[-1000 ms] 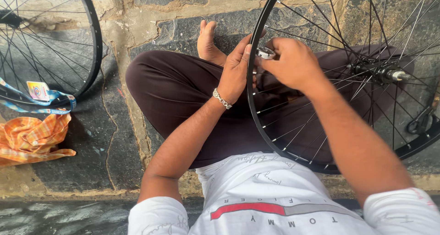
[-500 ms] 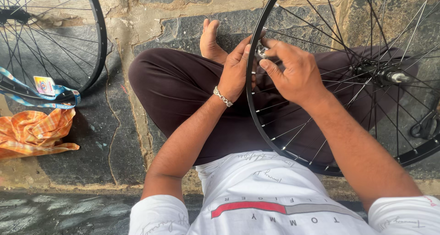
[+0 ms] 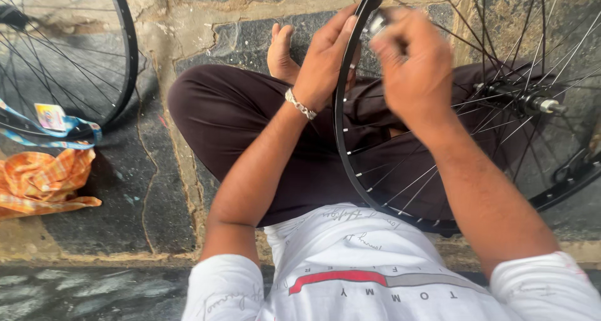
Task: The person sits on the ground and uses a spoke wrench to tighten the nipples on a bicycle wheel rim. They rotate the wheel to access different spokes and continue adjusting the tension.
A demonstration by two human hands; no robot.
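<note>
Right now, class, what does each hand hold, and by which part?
The left hand steadies the black bicycle wheel by its rim; the right hand pinches a small metal tool, blurred, at that rim.

The floor (image 3: 156, 189) is of dark, cracked stone slabs with pale joints. On it, at the left, lies an orange checked cloth (image 3: 41, 183); just above it rests a black bicycle wheel (image 3: 94, 117) with a blue strap (image 3: 62, 136).
</note>
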